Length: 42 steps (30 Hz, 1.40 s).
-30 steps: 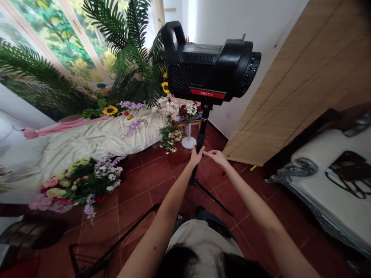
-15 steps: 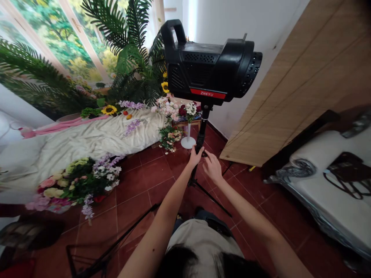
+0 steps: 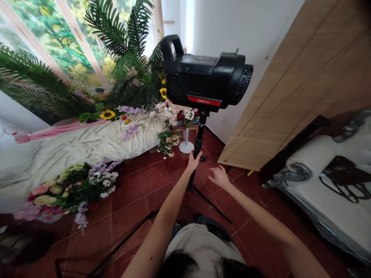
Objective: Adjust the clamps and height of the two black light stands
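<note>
From where I stand, the one marking I can read is ZHEYU, in white capitals on the red label (image 3: 204,101) along the side of the black studio light (image 3: 199,81). The light sits at the top of a black stand (image 3: 199,139), in the middle of the scene, with its round perforated end towards the right. I can't tell whether it is lit.

The left hand (image 3: 194,161) is wrapped around the stand below the light, thumb showing, the other fingers mostly hidden. The right hand (image 3: 220,177) is empty and apart from the stand, its fingers loosely spread near a small dark knob (image 3: 204,158).

Lower down, the left forearm covers part of the stand's legs. At the near left, a black frame (image 3: 124,243) runs out of sight, and the dark object (image 3: 24,247) beside it is too blurred to name. On the right, the white sofa (image 3: 327,193) is cut off, a brown bag (image 3: 346,172) lying on it.
</note>
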Tool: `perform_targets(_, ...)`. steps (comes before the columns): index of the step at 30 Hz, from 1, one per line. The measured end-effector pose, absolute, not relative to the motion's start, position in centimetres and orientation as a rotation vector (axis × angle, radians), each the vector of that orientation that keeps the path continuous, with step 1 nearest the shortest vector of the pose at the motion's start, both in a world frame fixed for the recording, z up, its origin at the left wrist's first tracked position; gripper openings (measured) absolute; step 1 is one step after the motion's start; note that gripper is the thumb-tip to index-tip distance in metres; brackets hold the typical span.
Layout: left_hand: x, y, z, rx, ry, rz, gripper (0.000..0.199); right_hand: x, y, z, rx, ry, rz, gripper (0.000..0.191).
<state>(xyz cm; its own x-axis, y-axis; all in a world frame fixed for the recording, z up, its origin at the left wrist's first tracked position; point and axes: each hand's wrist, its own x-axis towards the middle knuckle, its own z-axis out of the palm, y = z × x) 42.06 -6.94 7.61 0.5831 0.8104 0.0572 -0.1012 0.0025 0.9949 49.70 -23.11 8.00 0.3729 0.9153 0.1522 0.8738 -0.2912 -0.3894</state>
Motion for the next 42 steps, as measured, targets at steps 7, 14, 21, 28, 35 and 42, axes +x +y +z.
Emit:
perform_targets(7,42.5,-6.8,6.8,1.323,0.554,0.867,0.050,49.4,-16.4,15.6,-1.753,-1.265,0.103,0.082)
perform_targets(14,42.5,-6.3,6.5,1.397,0.563,0.880,0.055,48.8,-11.1,16.1,-1.775,-1.147,0.242,0.045)
perform_targets(21,41.9,-6.4,7.8,1.395,0.569,0.834,0.043,50.7,-10.9,18.5,-1.680,-1.345,0.225,0.040)
perform_targets(28,42.0,-6.1,8.0,1.408,0.534,0.809,0.045,49.6,-10.3,20.8,-1.763,-1.191,0.068,0.042)
perform_targets(35,41.7,-5.9,8.6,1.496,0.607,0.782,0.040,50.7,-10.1,26.0,-1.599,-1.364,-0.020,0.038)
perform_targets(42,43.2,-5.3,9.8,1.632,0.777,0.872,0.033,50.5,-10.2,30.6,-1.572,-1.413,-0.129,0.049)
